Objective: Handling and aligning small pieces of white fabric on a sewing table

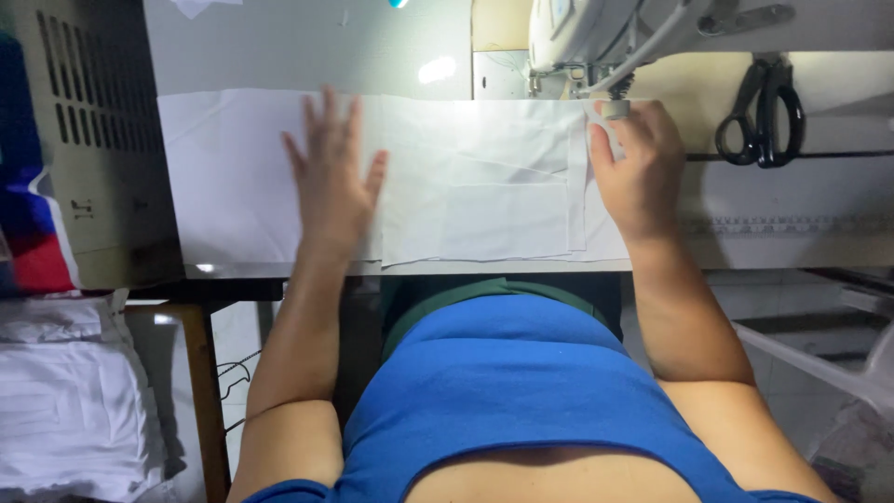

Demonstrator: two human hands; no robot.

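White fabric pieces (484, 186) lie layered flat across a pale sewing table (792, 233). My left hand (333, 177) rests palm down on the fabric at the left, fingers spread. At the fabric's right edge, my right hand (638, 172) pinches the cloth just below the presser foot of a white sewing machine (596, 37). A smaller folded panel sits between the two hands.
Black scissors (759, 116) hang at the table's back right. A grey perforated panel (84, 140) stands at the left, with a pile of white cloth (74, 401) below it. A measuring tape (773, 225) runs along the table's right front.
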